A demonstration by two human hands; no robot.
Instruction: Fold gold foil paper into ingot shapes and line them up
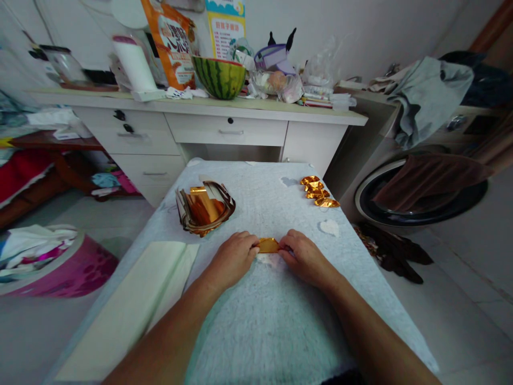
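A small piece of shiny gold foil paper [268, 246] is stretched between my two hands over the middle of the cloth-covered table [256, 315]. My left hand [236, 255] pinches its left end, and my right hand [303, 256] pinches the right end. Beyond my left hand stands a basket [187, 219] with gold foil sheets [204, 207] in it. Several folded gold foil pieces [315, 193] lie in a row at the table's far right. Left of my left forearm lies a long pale folded paper [132, 299].
Behind the table is a white desk [224, 125] bearing a cut watermelon [220, 77], an orange snack bag [172, 48] and plastic bags. A washing machine [380, 133] draped with clothes stands at right. On the floor at left sits a pink bin [76, 267].
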